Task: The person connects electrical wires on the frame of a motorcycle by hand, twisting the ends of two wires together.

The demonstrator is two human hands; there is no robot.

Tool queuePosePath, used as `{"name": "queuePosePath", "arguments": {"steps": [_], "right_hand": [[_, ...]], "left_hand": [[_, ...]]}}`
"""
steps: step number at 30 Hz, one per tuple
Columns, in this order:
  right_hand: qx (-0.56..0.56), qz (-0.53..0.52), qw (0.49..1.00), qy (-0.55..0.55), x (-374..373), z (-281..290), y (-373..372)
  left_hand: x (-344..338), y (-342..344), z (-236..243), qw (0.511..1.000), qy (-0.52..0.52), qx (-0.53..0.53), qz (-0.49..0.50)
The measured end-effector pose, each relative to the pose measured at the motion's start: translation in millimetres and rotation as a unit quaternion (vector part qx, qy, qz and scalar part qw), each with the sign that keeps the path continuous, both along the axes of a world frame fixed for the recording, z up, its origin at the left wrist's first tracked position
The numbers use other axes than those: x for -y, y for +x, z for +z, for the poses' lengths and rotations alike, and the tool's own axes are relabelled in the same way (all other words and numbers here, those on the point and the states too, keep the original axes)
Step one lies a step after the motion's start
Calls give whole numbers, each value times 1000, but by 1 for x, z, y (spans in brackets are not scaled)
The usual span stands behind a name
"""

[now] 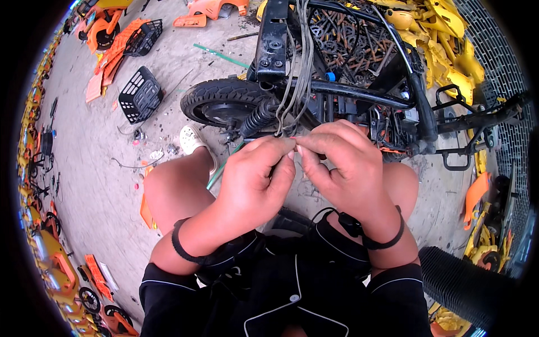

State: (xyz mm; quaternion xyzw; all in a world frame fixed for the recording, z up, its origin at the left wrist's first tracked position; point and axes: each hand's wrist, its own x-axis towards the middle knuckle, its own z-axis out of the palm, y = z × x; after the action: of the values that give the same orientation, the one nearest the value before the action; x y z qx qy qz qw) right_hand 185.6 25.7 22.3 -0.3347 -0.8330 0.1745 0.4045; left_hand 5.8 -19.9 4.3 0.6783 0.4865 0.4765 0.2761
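Observation:
My left hand (255,180) and my right hand (345,165) meet fingertip to fingertip in front of the bike frame, both closed in a pinch. Grey cables (303,62) hang over the black frame (359,92) and run down to the pinched fingertips. A tiny reddish bit shows between the fingers; the rest of what they grip is hidden. Just beyond the hands lies the stripped electric bike, with its rear wheel (222,104) to the left and a black coil shock absorber (261,119) beside it. Loose wiring (387,126) fills the frame's right part.
Black plastic baskets (140,94) and orange panels (115,53) lie on the concrete floor to the left. Behind the frame is a heap of rusty metal parts (348,42). Yellow panels (449,50) pile up at the far right. A black ribbed object (460,283) stands near my right elbow.

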Motion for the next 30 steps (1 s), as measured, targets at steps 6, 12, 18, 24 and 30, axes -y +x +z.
{"name": "queuePosePath", "arguments": {"steps": [6,12,18,24,30], "right_hand": [[-32,3,999,13,1,-1,-3],[-59,1,996,-71,1,-6,0],[-57,38,992,-109,-4,0,4],[-14,12,1000,-23,-1,-3,-1],[-17,24,999,-26,0,-3,0]], "left_hand": [[2,-3,2,1000,-5,12,-19],[3,-5,9,998,-44,23,-35],[1,-8,5,990,-110,82,-28],[1,-7,3,998,-54,18,-19],[2,-11,8,998,-39,-13,-45]]}}
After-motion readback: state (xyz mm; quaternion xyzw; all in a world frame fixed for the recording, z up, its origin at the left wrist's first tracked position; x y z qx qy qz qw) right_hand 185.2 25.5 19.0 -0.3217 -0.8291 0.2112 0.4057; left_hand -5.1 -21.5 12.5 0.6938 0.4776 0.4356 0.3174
